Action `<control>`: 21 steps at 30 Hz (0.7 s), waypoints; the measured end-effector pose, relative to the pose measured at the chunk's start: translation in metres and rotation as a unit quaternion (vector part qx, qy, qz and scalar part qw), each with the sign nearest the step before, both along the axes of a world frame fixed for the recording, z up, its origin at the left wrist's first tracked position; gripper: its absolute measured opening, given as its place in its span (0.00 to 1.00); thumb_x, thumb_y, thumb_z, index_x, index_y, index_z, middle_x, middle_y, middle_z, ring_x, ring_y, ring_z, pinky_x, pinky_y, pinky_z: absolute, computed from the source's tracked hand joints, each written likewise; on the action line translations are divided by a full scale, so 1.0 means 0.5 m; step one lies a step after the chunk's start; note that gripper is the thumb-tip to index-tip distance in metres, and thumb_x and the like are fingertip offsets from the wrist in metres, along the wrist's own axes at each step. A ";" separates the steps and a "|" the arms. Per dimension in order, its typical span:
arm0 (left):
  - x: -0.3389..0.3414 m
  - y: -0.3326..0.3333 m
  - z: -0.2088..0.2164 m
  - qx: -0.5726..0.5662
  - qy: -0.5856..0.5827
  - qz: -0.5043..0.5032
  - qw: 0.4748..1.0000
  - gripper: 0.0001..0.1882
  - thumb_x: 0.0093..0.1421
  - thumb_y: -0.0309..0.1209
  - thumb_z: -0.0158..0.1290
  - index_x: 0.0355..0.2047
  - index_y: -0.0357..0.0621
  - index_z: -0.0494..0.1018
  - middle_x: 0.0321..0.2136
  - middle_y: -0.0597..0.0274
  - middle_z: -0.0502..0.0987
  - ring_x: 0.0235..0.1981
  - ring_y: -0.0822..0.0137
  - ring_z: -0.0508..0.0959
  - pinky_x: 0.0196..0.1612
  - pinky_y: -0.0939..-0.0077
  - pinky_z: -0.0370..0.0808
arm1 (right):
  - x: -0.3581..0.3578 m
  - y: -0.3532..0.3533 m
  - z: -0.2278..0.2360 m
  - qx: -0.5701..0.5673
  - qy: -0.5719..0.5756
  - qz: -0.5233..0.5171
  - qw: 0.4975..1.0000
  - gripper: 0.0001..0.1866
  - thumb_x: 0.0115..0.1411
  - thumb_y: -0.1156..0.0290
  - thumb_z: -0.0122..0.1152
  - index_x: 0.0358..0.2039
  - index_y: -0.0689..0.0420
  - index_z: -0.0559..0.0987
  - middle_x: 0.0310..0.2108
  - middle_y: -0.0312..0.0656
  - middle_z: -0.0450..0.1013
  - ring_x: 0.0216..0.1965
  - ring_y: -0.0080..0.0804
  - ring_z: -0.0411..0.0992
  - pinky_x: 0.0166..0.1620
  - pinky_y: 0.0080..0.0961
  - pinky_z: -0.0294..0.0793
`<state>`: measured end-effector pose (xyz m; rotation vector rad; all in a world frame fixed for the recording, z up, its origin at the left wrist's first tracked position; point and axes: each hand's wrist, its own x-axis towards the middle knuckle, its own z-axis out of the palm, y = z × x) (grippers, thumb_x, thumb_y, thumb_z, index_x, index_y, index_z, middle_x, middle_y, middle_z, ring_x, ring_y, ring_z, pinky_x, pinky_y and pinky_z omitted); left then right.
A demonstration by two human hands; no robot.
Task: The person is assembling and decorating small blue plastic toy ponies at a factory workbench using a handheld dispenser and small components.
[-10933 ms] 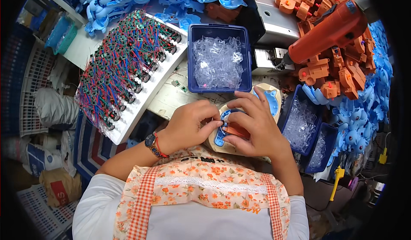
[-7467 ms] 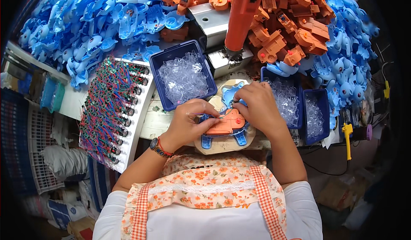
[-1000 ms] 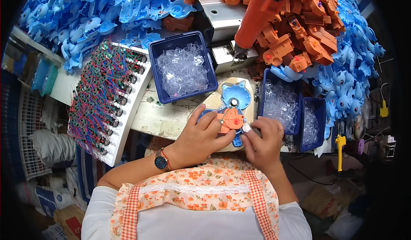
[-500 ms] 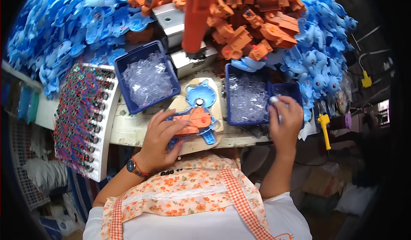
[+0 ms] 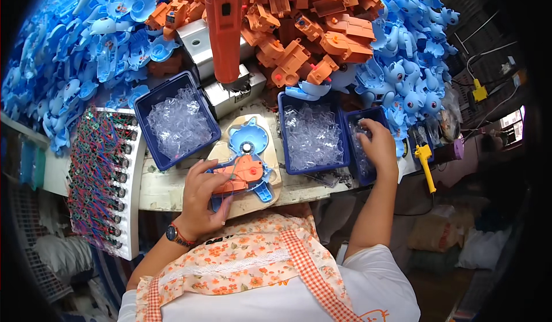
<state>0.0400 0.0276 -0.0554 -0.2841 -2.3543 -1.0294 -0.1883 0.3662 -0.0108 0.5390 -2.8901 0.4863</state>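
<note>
In front of me a blue animal-shaped toy shell half (image 5: 249, 136) lies in a pale wooden fixture (image 5: 271, 128). An orange plastic gearbox (image 5: 247, 171) sits in the shell's body, and a round part with a white centre is in its head. My left hand (image 5: 201, 198) grips the gearbox at its left end, fingers on top and thumb at the near side; thin wire shows by the fingers. My right hand (image 5: 379, 149) reaches into a small blue bin (image 5: 368, 179), fingers curled down among small parts; what they pinch is hidden.
Two larger blue bins (image 5: 163, 164) (image 5: 314, 168) hold clear plastic pieces. A white foam tray (image 5: 134, 207) with wired parts is at left. Blue shells (image 5: 86, 40) and orange gearboxes (image 5: 293, 63) are heaped behind. An orange-red tool (image 5: 224, 40) hangs over metal blocks (image 5: 241, 86).
The view has shifted, so the bench appears lower and further left. My right hand's fingers have dipped into the small bin. My left hand stays on the gearbox.
</note>
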 end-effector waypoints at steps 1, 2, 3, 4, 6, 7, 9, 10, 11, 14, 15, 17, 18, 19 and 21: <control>-0.001 0.001 0.001 0.004 0.004 0.000 1.000 0.28 0.45 0.23 0.61 0.49 0.44 0.70 0.40 0.55 0.76 0.53 0.45 0.72 0.59 0.44 0.63 | -0.006 0.002 -0.002 -0.032 -0.026 -0.017 0.999 0.13 0.53 0.75 0.64 0.40 0.62 0.79 0.40 0.49 0.78 0.37 0.45 0.77 0.42 0.31 0.75; 0.000 0.002 0.008 0.007 0.009 -0.003 1.000 0.27 0.45 0.22 0.61 0.48 0.45 0.70 0.39 0.56 0.76 0.51 0.46 0.73 0.59 0.44 0.63 | -0.013 0.010 -0.009 -0.055 0.011 -0.001 0.998 0.12 0.52 0.75 0.63 0.39 0.62 0.79 0.36 0.50 0.78 0.35 0.46 0.77 0.40 0.32 0.75; -0.004 0.001 0.011 0.023 0.020 -0.002 1.000 0.25 0.44 0.22 0.61 0.46 0.45 0.71 0.37 0.57 0.76 0.50 0.46 0.73 0.58 0.44 0.63 | -0.026 0.012 -0.020 -0.063 0.020 0.007 0.998 0.12 0.52 0.75 0.63 0.39 0.62 0.79 0.36 0.50 0.78 0.35 0.46 0.77 0.40 0.32 0.75; -0.002 0.003 0.007 0.014 0.018 0.000 1.000 0.24 0.44 0.22 0.61 0.45 0.45 0.71 0.36 0.58 0.76 0.50 0.46 0.73 0.58 0.45 0.64 | -0.026 0.019 -0.029 -0.063 0.021 0.006 0.998 0.11 0.52 0.75 0.63 0.38 0.61 0.79 0.34 0.50 0.78 0.33 0.46 0.77 0.39 0.32 0.75; -0.004 0.000 0.003 0.000 0.017 0.006 1.000 0.22 0.44 0.23 0.61 0.43 0.46 0.72 0.35 0.58 0.76 0.49 0.47 0.73 0.57 0.48 0.65 | -0.038 0.010 -0.034 -0.058 0.001 -0.012 0.998 0.09 0.50 0.73 0.64 0.34 0.57 0.80 0.30 0.47 0.78 0.35 0.47 0.76 0.39 0.36 0.74; -0.006 0.000 -0.001 0.002 0.013 0.004 1.000 0.22 0.44 0.23 0.61 0.42 0.46 0.72 0.35 0.58 0.77 0.49 0.48 0.74 0.56 0.49 0.65 | -0.038 0.011 -0.036 -0.047 -0.023 -0.035 0.998 0.08 0.49 0.70 0.65 0.31 0.54 0.80 0.29 0.45 0.78 0.38 0.48 0.75 0.41 0.40 0.72; -0.002 0.001 -0.007 0.004 0.018 -0.004 1.000 0.21 0.46 0.24 0.62 0.42 0.46 0.72 0.36 0.57 0.77 0.50 0.49 0.73 0.56 0.50 0.65 | -0.043 0.025 -0.041 -0.023 -0.018 -0.037 0.999 0.09 0.45 0.69 0.67 0.28 0.54 0.78 0.28 0.42 0.78 0.36 0.47 0.75 0.40 0.42 0.70; 0.001 0.002 -0.001 0.007 0.021 -0.002 1.000 0.22 0.46 0.25 0.63 0.43 0.46 0.71 0.37 0.57 0.77 0.50 0.49 0.73 0.57 0.49 0.65 | -0.042 0.019 -0.038 -0.025 -0.007 -0.027 0.999 0.10 0.44 0.70 0.68 0.28 0.54 0.77 0.27 0.42 0.77 0.35 0.47 0.75 0.40 0.43 0.69; 0.005 0.002 0.001 0.011 0.023 -0.004 1.000 0.22 0.47 0.25 0.63 0.44 0.46 0.71 0.38 0.57 0.77 0.51 0.49 0.73 0.57 0.49 0.65 | -0.037 0.015 -0.034 -0.026 0.004 -0.020 0.999 0.12 0.42 0.71 0.69 0.28 0.54 0.76 0.26 0.41 0.77 0.35 0.47 0.75 0.40 0.44 0.68; 0.011 0.000 -0.005 0.013 0.014 -0.009 1.000 0.22 0.48 0.27 0.62 0.45 0.47 0.71 0.42 0.58 0.76 0.54 0.51 0.72 0.59 0.49 0.64 | -0.024 0.013 -0.030 -0.081 0.011 -0.026 0.996 0.15 0.41 0.76 0.69 0.30 0.56 0.74 0.26 0.42 0.75 0.34 0.47 0.74 0.39 0.41 0.69; 0.012 -0.001 -0.003 0.016 0.023 -0.007 1.000 0.22 0.47 0.27 0.62 0.45 0.47 0.73 0.41 0.56 0.76 0.53 0.49 0.73 0.58 0.49 0.65 | -0.021 0.013 -0.031 -0.104 0.018 -0.029 0.994 0.15 0.41 0.78 0.68 0.30 0.56 0.74 0.27 0.43 0.74 0.34 0.47 0.73 0.39 0.40 0.70; 0.010 -0.005 -0.009 0.017 0.034 -0.012 0.999 0.23 0.47 0.27 0.62 0.46 0.47 0.73 0.42 0.56 0.77 0.54 0.50 0.73 0.59 0.49 0.65 | -0.014 0.008 -0.029 -0.139 0.102 -0.012 0.985 0.14 0.40 0.83 0.65 0.30 0.61 0.74 0.27 0.45 0.73 0.31 0.40 0.75 0.36 0.32 0.73; 0.011 -0.008 -0.009 0.015 0.033 -0.016 0.999 0.24 0.49 0.27 0.62 0.48 0.47 0.73 0.47 0.58 0.76 0.53 0.51 0.72 0.58 0.51 0.66 | -0.016 0.011 -0.032 -0.159 0.100 -0.005 0.982 0.15 0.40 0.84 0.64 0.32 0.61 0.76 0.30 0.46 0.72 0.31 0.40 0.74 0.36 0.31 0.73; 0.008 -0.012 -0.013 0.018 0.035 -0.019 0.999 0.23 0.49 0.27 0.61 0.48 0.47 0.73 0.48 0.58 0.75 0.53 0.51 0.72 0.58 0.51 0.66 | -0.016 0.011 -0.033 -0.187 0.107 0.005 0.977 0.17 0.40 0.85 0.63 0.35 0.62 0.78 0.30 0.46 0.72 0.30 0.39 0.73 0.35 0.30 0.73; 0.009 -0.013 -0.009 0.016 0.037 -0.019 0.999 0.24 0.49 0.27 0.61 0.48 0.47 0.73 0.48 0.59 0.75 0.53 0.51 0.72 0.57 0.52 0.67 | -0.014 0.009 -0.025 -0.185 0.121 0.011 0.975 0.17 0.43 0.85 0.62 0.37 0.63 0.79 0.29 0.45 0.70 0.31 0.39 0.72 0.36 0.30 0.72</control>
